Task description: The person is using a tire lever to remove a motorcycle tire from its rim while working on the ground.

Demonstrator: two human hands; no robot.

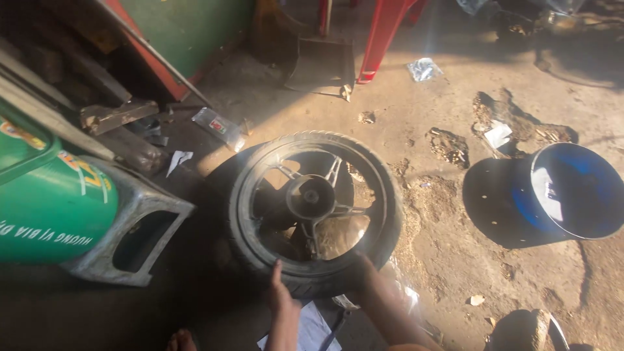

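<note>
Wheel, ribbed rubber on spoked alloy: left hand flat at six o'clock, right hand fingers clamped on tread.

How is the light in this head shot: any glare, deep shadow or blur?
Head view: hard sunlight washes out the dusty concrete floor upper right; the left side lies in deep shadow. The black spoked motorcycle wheel is sharp, half lit. Left hand dim, right hand sunlit. Blue plastic bucket casts a long shadow.
</note>
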